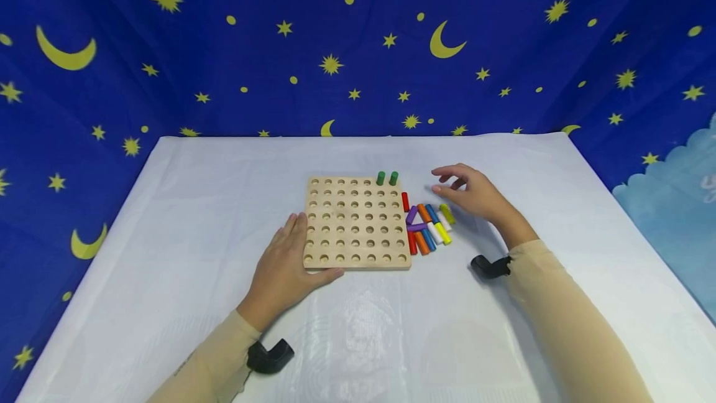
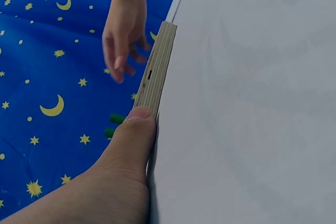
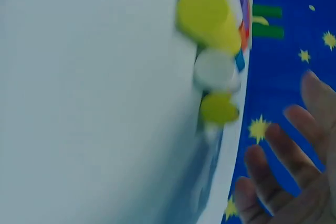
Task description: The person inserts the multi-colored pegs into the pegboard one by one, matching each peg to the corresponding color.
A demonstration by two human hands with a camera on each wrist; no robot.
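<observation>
A wooden pegboard [image 1: 348, 222] with rows of round holes lies flat on the table. Two green pegs [image 1: 387, 178] stand upright in its far right corner holes. My left hand [image 1: 282, 266] rests against the board's left side, its thumb [image 2: 137, 124] along the near edge. To the right of the board, my right hand [image 1: 470, 191] hovers over the table, fingers loosely bent with nothing between them. Just below and left of it lies a pile of coloured pegs [image 1: 429, 227] in red, orange, blue, purple, white and yellow; their ends show blurred in the right wrist view.
A white cover [image 1: 224, 191] spreads over the table. Behind it hangs a blue cloth [image 1: 252, 55] with yellow moons and stars. Black wrist mounts [image 1: 271, 356] sit on both sleeves. A lighter blue panel [image 1: 677, 204] stands at the far right.
</observation>
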